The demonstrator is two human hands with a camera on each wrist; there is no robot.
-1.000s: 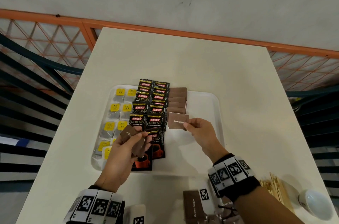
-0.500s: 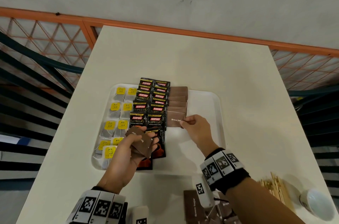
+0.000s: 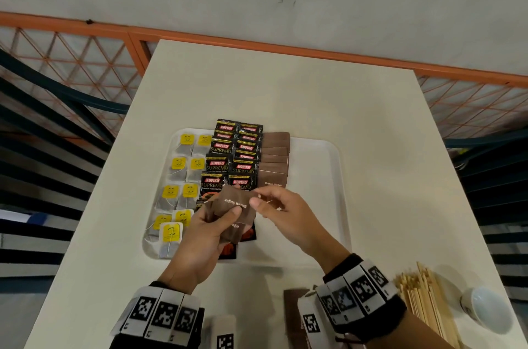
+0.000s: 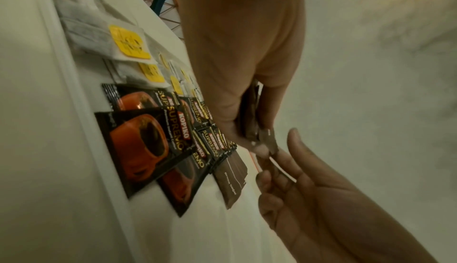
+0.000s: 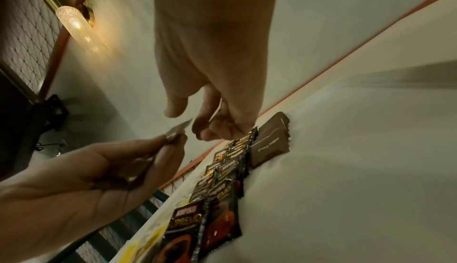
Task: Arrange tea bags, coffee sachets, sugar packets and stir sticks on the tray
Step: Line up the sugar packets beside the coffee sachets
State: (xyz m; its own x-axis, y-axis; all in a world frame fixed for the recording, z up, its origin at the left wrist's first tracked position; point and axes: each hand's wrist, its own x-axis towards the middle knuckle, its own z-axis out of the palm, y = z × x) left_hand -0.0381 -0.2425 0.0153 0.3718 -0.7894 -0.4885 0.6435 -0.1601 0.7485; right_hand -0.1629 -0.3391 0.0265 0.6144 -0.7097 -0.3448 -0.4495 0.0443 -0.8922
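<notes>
From the head camera, the left hand [image 3: 200,240] holds a small fan of brown sugar packets [image 3: 235,210] above the near part of the white tray [image 3: 320,194], thumb pressed on the top one, its grip closed round the stack. The right hand [image 3: 285,214] meets the top packet's right edge, thumb and forefinger at it; whether they pinch it or only touch cannot be told here. The right wrist camera shows what that view hides: thumb [image 5: 176,105] and fingers [image 5: 217,130] are curled but parted, the packet's corner [image 5: 181,127] lying just beside them, not clearly clamped. The left wrist camera shows the stack edge-on [image 4: 252,115] between thumb and fingers.

The packets are flat, dark brown, printed "Brown Sugar" in pale letters. On the tray lie tea bags [image 3: 183,177] with yellow tags at left, black coffee sachets [image 3: 228,160] in the middle, a column of sugar packets [image 3: 274,160] beside them. Wooden stir sticks [image 3: 423,300] and a white cup [image 3: 485,308] sit on the surface at right.
</notes>
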